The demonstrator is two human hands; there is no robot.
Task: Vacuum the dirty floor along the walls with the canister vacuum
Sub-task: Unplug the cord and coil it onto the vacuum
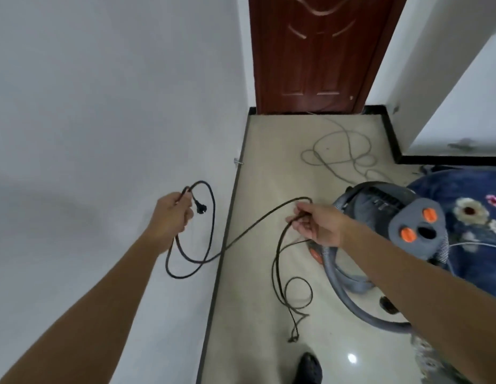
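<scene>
A black power cord [257,224] is gripped near its plug [198,208] by the curled left hand [169,217] and pinched farther along by the right hand [316,225], above a pale floor [269,151] where the grey canister vacuum [393,214] is set, a white wall [102,106] alongside, a brown door [316,56] beyond.

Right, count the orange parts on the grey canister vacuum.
3. Two round orange buttons on the top panel; one orange part low on the vacuum's side, below the right hand. Others may be hidden.
</scene>
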